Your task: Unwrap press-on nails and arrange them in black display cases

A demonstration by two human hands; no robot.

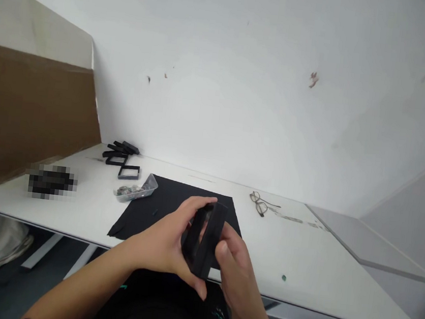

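Note:
Both of my hands hold a black rectangular frame-like part (203, 240) up in front of me, above the near edge of a white table (300, 262). My left hand (164, 243) wraps its fingers round the part's left side, thumb on top. My right hand (233, 264) grips its right side from below. Behind the part lies a black mat (161, 207) on the table.
A small clear bag of little metal pieces (136, 189) lies at the mat's far left corner. Several black frames (122, 157) are stacked near the wall. Eyeglasses (261, 203) lie to the right. A cardboard sheet (30, 108) leans at the left. A blurred dark object (51, 179) sits nearby.

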